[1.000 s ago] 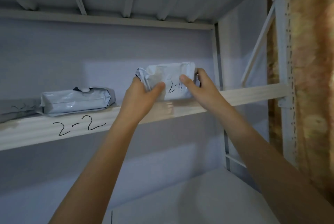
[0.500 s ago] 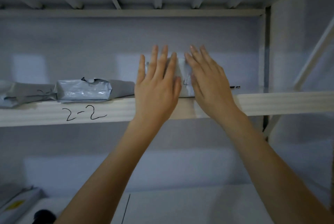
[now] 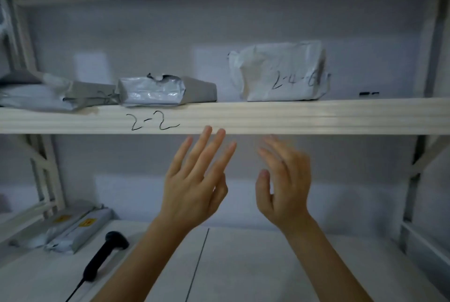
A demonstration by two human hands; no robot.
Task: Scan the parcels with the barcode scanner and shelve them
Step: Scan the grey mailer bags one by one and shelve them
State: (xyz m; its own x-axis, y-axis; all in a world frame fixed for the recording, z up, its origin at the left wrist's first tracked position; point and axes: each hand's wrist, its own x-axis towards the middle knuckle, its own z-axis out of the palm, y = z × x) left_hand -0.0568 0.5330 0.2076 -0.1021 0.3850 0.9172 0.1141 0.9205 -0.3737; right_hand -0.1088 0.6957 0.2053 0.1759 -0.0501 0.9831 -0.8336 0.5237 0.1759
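both hands empty, fingers loose: left hand (image 3: 194,180), right hand (image 3: 285,184), just under the shelf (image 3: 316,116) | white parcel (image 3: 282,72) sits up there | scanner (image 3: 102,256) on desk (image 3: 243,265), near-left, handle pointing toward us, closest to left hand | unscanned parcels (image 3: 78,231) beside it

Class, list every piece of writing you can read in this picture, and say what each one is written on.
"2-2": handwritten on the front edge of the shelf.
"2-4-6": handwritten on the white parcel; the last digit is unclear.
Scribble on the grey parcel: too blurred to read.
Yellow labels on the lower parcels: too small to read.
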